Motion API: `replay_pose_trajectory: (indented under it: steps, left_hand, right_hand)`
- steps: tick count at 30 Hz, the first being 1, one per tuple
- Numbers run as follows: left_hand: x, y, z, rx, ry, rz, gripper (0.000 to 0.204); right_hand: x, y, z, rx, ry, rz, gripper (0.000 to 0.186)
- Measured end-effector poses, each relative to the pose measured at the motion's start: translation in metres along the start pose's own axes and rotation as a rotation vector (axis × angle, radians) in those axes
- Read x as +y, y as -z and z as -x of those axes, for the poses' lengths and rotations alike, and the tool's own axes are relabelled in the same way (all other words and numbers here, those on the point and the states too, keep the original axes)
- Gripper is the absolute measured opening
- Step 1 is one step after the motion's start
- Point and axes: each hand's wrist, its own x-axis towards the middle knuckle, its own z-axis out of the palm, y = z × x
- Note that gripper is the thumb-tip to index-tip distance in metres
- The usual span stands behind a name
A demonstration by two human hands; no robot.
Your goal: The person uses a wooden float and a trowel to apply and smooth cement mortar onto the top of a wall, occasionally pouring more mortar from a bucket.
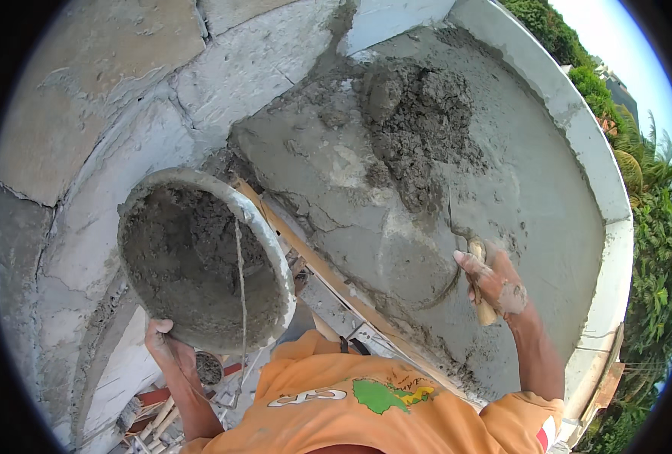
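My left hand point(171, 349) is closed on the lower edge of a round, mortar-crusted bucket point(269, 231), tilted so that its inside faces me. Wet grey mortar point(200, 219) coats the bucket's walls and lies in its bottom; a rope handle point(241, 287) hangs across the mouth. Over on the right, my right hand point(496, 284) grips the wooden handle of a trowel point(486, 312). The trowel's blade is hard to make out against the grey surface. Beyond it, a rough heap of fresh mortar point(427, 113) sits on the smeared slab point(540, 197).
A pale curved parapet point(612, 257) borders the slab on the right, with trees point(658, 303) outside it. Along the slab's near left edge runs a wooden board point(328, 276). Rough plastered wall point(116, 106) rises at the left. Lower down are a small mortar container point(210, 368) and timber pieces point(162, 424).
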Motion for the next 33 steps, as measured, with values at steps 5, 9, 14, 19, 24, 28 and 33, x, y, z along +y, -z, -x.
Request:
replay_pose_trajectory:
  steps: [5, 9, 14, 19, 24, 28, 33]
  left_hand:
    - [-0.005, 0.01, 0.0, 0.046, 0.027, 0.028, 0.061]
    - [-0.006, 0.01, -0.001, 0.034, 0.054, 0.05, 0.061]
    - [-0.01, 0.004, -0.006, 0.031, 0.032, 0.062, 0.061]
    - [-0.003, 0.006, -0.004, 0.063, -0.004, 0.07, 0.062]
    - [-0.007, 0.009, -0.005, 0.117, -0.019, 0.037, 0.061]
    - [-0.005, 0.02, 0.001, 0.111, -0.031, 0.059, 0.06]
    - [-0.006, 0.017, 0.004, 0.124, -0.022, 0.072, 0.063]
  right_hand:
    - [-0.008, -0.048, -0.012, -0.057, 0.019, 0.234, 0.041]
    - [-0.024, -0.061, -0.043, -0.043, 0.161, 0.39, 0.044]
    - [-0.047, -0.081, -0.056, -0.102, 0.367, 0.647, 0.045]
    - [-0.062, -0.065, -0.059, -0.197, 0.233, 0.492, 0.043]
    - [-0.06, -0.06, -0.031, -0.046, 0.474, 0.761, 0.043]
    - [-0.061, -0.064, -0.023, -0.132, 0.393, 0.825, 0.043]
    - [-0.076, -0.021, -0.055, 0.207, 0.524, 0.575, 0.044]
